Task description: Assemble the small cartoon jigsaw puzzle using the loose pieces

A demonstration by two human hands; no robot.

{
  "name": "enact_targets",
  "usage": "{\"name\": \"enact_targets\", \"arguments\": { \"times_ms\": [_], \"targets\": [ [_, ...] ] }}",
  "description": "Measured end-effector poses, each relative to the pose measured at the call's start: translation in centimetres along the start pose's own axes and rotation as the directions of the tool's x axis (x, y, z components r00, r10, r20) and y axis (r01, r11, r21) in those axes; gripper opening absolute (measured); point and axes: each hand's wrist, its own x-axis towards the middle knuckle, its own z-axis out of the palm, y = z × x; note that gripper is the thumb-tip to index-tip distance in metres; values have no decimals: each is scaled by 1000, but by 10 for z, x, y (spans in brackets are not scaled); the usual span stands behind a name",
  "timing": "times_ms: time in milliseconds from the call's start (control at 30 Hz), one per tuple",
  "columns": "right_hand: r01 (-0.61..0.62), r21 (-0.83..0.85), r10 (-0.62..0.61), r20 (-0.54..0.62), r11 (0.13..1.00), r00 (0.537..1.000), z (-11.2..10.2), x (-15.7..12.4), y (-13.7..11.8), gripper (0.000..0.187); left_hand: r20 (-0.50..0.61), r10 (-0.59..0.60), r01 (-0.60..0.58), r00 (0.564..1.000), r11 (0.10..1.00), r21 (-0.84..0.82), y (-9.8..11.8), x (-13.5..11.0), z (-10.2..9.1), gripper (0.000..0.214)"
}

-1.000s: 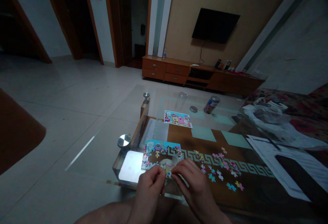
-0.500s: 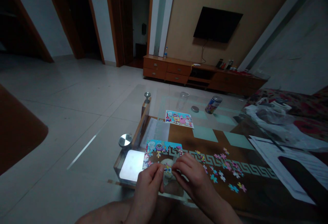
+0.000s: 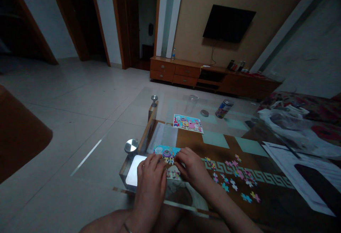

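Note:
My left hand (image 3: 150, 178) lies over the left part of a partly assembled cartoon jigsaw puzzle (image 3: 167, 153), its fingers apart and holding nothing I can see. My right hand (image 3: 190, 167) rests on the puzzle's right side, its fingertips curled down; anything under them is hidden. My hands hide much of the puzzle. To the right lie several loose pink, blue and yellow jigsaw pieces (image 3: 234, 178) on the brown table mat (image 3: 202, 147). Farther up is a printed cartoon picture card (image 3: 188, 123).
The glass table (image 3: 165, 133) has a metal corner knob (image 3: 131, 146). Beyond the card stand a clear plastic cup (image 3: 192, 104), a tin can (image 3: 224, 108) and a round lid (image 3: 204, 112). White papers (image 3: 298, 176) lie at right, beside a plastic bag (image 3: 287, 128).
My hands have come down from pinching a small piece together to lying on the puzzle, and have spread apart. The whole view has shifted slightly.

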Motion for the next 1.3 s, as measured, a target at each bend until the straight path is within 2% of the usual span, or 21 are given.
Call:
{"name": "enact_targets", "arguments": {
  "times_ms": [167, 467, 633, 767, 867, 1000, 1300],
  "targets": [
    [-44, -38, 45, 26, 998, 999, 3, 5, 2, 11, 44, 24, -26, 999, 999, 41, -2, -3, 1, 28],
    [-25, -22, 26, 22, 999, 999, 7, 6, 5, 10, 85, 10, -14, 996, 999, 38, -3, -6, 8, 30],
    [-43, -52, 47, 74, 998, 996, 2, 9, 2, 9, 39, -55, 54, 998, 998, 18, 2, -6, 9, 31],
    [-62, -85, 73, 126, 994, 989, -2, 12, -1, 10, 73, -18, 16, 997, 999, 31, 1, -5, 12, 29],
    [-82, -107, 97, 140, 991, 985, -3, 14, -3, 11, 38, 1, -3, 999, 999, 48, 3, -5, 14, 30],
    [-105, -110, 120, 135, 988, 984, -2, 14, -4, 11, 2, 19, -19, 1000, 999, 37, 6, -6, 15, 30],
    [-110, -75, 117, 94, 991, 989, -10, 7, -4, 8, 51, 19, -17, 999, 999, -33, 10, -3, 6, 26]
  ]
}}
